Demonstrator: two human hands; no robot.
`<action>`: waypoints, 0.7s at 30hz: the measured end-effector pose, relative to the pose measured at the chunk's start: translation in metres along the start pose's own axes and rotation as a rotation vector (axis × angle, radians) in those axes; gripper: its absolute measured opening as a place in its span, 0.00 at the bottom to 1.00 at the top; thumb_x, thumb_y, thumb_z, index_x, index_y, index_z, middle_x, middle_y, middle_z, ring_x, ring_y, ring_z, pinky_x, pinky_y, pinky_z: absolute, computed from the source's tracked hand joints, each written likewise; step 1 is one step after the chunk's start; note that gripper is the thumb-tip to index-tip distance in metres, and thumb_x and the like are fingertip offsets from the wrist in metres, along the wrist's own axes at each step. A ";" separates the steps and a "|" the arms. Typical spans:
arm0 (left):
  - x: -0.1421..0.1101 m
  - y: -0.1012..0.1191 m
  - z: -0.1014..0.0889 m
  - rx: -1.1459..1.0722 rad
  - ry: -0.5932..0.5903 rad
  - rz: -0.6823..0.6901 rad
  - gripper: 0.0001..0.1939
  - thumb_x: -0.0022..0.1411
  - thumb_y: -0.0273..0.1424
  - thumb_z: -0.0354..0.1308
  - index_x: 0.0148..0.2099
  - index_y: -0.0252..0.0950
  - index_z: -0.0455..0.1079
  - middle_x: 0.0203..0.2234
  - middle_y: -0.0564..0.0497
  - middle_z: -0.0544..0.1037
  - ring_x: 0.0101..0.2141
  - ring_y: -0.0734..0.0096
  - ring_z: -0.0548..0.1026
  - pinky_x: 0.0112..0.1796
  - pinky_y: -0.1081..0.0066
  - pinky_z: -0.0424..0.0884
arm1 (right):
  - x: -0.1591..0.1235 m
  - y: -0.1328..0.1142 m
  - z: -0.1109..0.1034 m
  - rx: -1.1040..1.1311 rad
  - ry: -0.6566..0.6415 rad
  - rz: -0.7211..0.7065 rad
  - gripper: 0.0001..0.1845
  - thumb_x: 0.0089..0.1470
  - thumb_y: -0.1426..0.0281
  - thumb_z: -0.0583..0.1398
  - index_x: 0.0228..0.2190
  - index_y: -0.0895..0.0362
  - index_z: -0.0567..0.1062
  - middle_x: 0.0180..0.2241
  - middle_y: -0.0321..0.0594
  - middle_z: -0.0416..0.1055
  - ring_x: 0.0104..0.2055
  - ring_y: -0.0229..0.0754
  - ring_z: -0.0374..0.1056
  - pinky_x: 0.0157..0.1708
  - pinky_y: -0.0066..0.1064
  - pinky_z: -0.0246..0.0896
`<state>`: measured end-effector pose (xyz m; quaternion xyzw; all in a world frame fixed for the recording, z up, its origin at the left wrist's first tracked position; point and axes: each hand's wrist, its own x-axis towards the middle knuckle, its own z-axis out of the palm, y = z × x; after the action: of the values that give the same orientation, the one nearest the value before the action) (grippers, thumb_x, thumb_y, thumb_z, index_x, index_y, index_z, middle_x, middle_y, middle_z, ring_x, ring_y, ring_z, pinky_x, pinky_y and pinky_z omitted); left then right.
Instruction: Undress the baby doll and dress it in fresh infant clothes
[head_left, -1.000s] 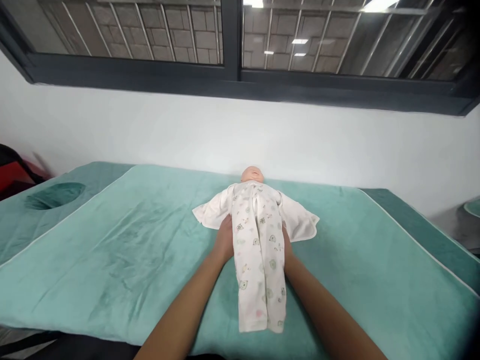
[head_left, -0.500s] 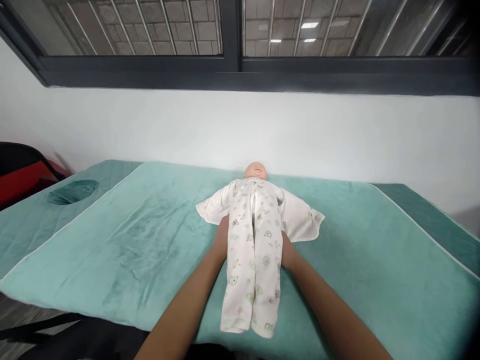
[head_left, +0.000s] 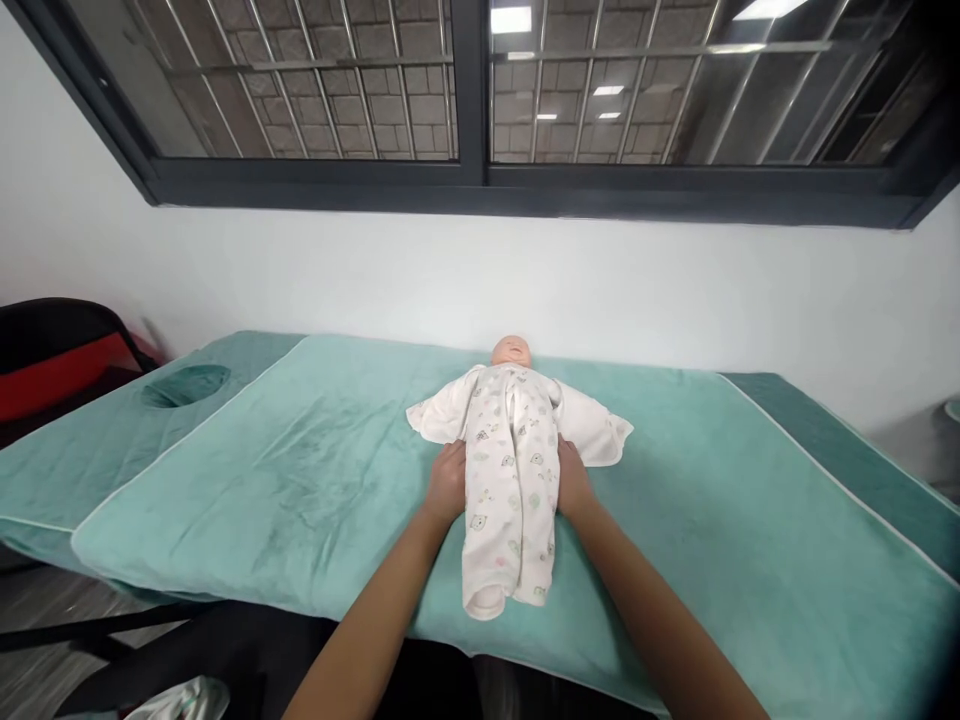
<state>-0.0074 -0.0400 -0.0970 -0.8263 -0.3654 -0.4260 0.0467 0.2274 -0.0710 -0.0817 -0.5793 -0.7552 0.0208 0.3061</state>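
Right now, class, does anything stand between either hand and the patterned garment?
Nothing visible does. The left hand is against one side of the patterned garment, the right hand against the other, above the teal cover. How each hand grips is partly hidden by the cloth.

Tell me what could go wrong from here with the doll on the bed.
The doll's head lies close to the wall, so pushing away might bump it. The printed clothing legs reach toward the bed's near edge and could get dragged over it. With the left hand and right hand at their sides, an uneven pull might twist them.
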 end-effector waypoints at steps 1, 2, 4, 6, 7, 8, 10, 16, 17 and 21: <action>-0.001 0.002 -0.003 0.010 0.000 0.020 0.20 0.68 0.36 0.48 0.23 0.37 0.64 0.23 0.47 0.70 0.29 0.66 0.65 0.31 0.65 0.60 | -0.001 0.001 -0.001 -0.028 0.008 0.007 0.13 0.57 0.75 0.55 0.41 0.57 0.78 0.43 0.50 0.74 0.48 0.53 0.65 0.48 0.41 0.59; -0.002 0.005 -0.005 0.017 -0.001 0.037 0.20 0.68 0.35 0.49 0.23 0.37 0.64 0.24 0.47 0.70 0.29 0.65 0.65 0.31 0.65 0.59 | -0.002 0.002 -0.002 -0.054 0.014 -0.005 0.11 0.57 0.75 0.56 0.38 0.57 0.78 0.40 0.49 0.74 0.46 0.52 0.65 0.46 0.40 0.59; -0.004 0.010 -0.011 0.033 -0.013 0.059 0.19 0.67 0.33 0.49 0.23 0.37 0.65 0.26 0.46 0.70 0.31 0.65 0.65 0.31 0.65 0.60 | -0.008 0.006 -0.005 -0.098 0.019 -0.070 0.09 0.57 0.75 0.57 0.32 0.57 0.78 0.36 0.47 0.73 0.43 0.51 0.64 0.43 0.39 0.58; -0.007 0.013 -0.015 0.067 -0.040 0.061 0.18 0.67 0.31 0.50 0.24 0.37 0.67 0.28 0.45 0.71 0.33 0.63 0.66 0.33 0.65 0.62 | -0.017 0.010 -0.008 -0.118 0.006 -0.144 0.10 0.57 0.76 0.57 0.26 0.57 0.77 0.33 0.44 0.72 0.41 0.48 0.63 0.42 0.37 0.57; -0.009 0.013 -0.016 0.090 -0.059 0.057 0.17 0.67 0.30 0.50 0.25 0.36 0.68 0.29 0.45 0.72 0.35 0.62 0.67 0.34 0.65 0.63 | -0.021 0.012 -0.010 -0.119 -0.002 -0.176 0.11 0.56 0.77 0.57 0.25 0.56 0.76 0.32 0.43 0.71 0.39 0.47 0.63 0.42 0.37 0.57; -0.010 0.013 -0.016 0.112 -0.079 0.052 0.16 0.66 0.29 0.50 0.26 0.36 0.69 0.30 0.45 0.72 0.36 0.61 0.67 0.35 0.65 0.63 | -0.025 0.014 -0.011 -0.117 -0.008 -0.199 0.13 0.56 0.78 0.57 0.23 0.56 0.76 0.32 0.42 0.71 0.38 0.45 0.63 0.43 0.36 0.57; -0.015 0.011 -0.017 0.143 -0.101 0.043 0.14 0.66 0.27 0.51 0.27 0.36 0.70 0.31 0.44 0.72 0.37 0.61 0.67 0.36 0.64 0.64 | -0.031 0.016 -0.014 -0.115 -0.006 -0.216 0.14 0.56 0.79 0.56 0.23 0.55 0.76 0.31 0.40 0.71 0.37 0.44 0.63 0.42 0.34 0.57; -0.024 0.008 -0.018 0.137 -0.075 0.033 0.11 0.65 0.24 0.51 0.30 0.35 0.70 0.32 0.45 0.73 0.38 0.61 0.68 0.40 0.63 0.66 | -0.040 0.025 -0.026 -0.143 -0.003 -0.258 0.11 0.57 0.77 0.56 0.30 0.56 0.77 0.34 0.43 0.72 0.38 0.45 0.64 0.42 0.35 0.58; -0.025 0.009 -0.018 0.132 -0.077 0.021 0.11 0.65 0.24 0.51 0.30 0.35 0.69 0.31 0.45 0.73 0.38 0.62 0.68 0.40 0.63 0.66 | -0.041 0.026 -0.028 -0.141 -0.008 -0.261 0.11 0.58 0.77 0.55 0.30 0.57 0.77 0.34 0.44 0.72 0.39 0.45 0.64 0.42 0.36 0.58; -0.030 0.014 -0.020 0.098 -0.122 -0.055 0.12 0.63 0.22 0.49 0.27 0.36 0.67 0.27 0.48 0.71 0.33 0.63 0.68 0.36 0.64 0.64 | -0.049 0.025 -0.032 -0.091 -0.065 -0.265 0.13 0.59 0.76 0.53 0.30 0.57 0.76 0.33 0.45 0.72 0.38 0.45 0.65 0.41 0.37 0.58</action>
<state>-0.0230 -0.0749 -0.1030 -0.8372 -0.4106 -0.3575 0.0529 0.2715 -0.1165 -0.0864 -0.4868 -0.8347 -0.0355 0.2550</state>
